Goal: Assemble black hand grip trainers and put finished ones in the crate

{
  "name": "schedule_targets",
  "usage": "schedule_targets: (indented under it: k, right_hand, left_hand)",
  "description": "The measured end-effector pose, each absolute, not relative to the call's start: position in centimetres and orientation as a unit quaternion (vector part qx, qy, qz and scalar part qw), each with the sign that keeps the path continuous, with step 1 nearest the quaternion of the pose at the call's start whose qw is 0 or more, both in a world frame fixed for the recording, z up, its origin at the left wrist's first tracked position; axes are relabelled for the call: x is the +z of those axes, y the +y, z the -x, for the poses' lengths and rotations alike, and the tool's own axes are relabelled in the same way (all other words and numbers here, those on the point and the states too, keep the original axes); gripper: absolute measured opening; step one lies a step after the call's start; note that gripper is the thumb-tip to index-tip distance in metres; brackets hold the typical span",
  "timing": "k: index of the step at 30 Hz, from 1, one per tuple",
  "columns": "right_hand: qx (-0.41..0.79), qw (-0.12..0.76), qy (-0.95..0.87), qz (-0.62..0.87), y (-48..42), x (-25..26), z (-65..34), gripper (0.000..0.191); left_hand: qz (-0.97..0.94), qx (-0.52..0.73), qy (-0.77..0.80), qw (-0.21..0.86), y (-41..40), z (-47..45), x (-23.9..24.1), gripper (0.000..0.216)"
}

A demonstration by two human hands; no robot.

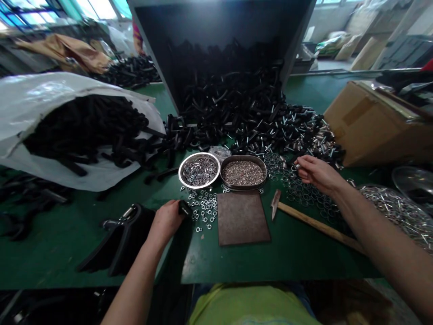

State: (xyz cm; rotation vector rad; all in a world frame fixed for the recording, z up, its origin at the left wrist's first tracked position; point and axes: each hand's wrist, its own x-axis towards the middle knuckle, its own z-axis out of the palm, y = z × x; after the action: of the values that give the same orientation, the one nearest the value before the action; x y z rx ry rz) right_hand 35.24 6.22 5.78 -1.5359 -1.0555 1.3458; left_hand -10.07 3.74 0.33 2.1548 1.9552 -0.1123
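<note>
My left hand (166, 222) is closed round a black plastic part (184, 208), at the left edge of the scattered silver eyelet-like rings (204, 205). A pinch of my right hand (317, 174) holds a small silver metal piece (297, 166) above the wire rings (306, 192). Between the hands lie a square metal plate (242, 219) and a hammer (304, 216) with a wooden handle. Behind the plate stand a round steel bowl (182, 181) of small metal parts and an oval tin (244, 186) of tiny ones.
Black parts (230, 99) spill from a large grey bin (155, 54) at the back. A white sack (84, 178) of black parts sits left, near stacked black pieces (126, 239). On the right are a cardboard box (368, 126) and heaped metal pins (399, 212).
</note>
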Motion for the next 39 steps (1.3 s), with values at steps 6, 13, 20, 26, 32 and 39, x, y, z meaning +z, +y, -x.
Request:
schedule_targets:
  k: [6, 13, 20, 26, 32, 39]
  right_hand:
    - [0.581, 0.392, -0.448, 0.556, 0.0, 5.2, -26.8, 0.032]
    - [0.702, 0.377, -0.407, 0.447, -4.4, 3.8, -18.0, 0.027]
    - [0.73, 0.417, -0.32, 0.438, -4.8, 3.7, -16.8, 0.029]
    - [0.788, 0.412, -0.214, 0.403, -4.5, 3.0, -17.0, 0.027]
    - [0.57, 0.361, -0.504, 0.54, -2.9, 3.7, -19.1, 0.02]
    - [0.444, 0.313, -0.614, 0.572, -3.2, 6.9, -20.7, 0.014]
  left_hand:
    - [-0.594, 0.276, 0.692, 0.302, 1.4, 7.6, 2.9, 0.022]
    - [-0.184, 0.455, 0.505, 0.71, -2.7, -0.3, 3.2, 0.029]
    - [-0.141, 0.488, 0.466, 0.724, -4.0, -2.4, 2.9, 0.024]
    - [-0.245, 0.502, 0.471, 0.683, -4.3, -2.3, 2.3, 0.017]
    - [-0.413, 0.403, 0.547, 0.606, -4.6, -2.2, 2.0, 0.018]
    - [-0.097, 0.303, 0.422, 0.849, -4.6, -4.8, 1.6, 0.034]
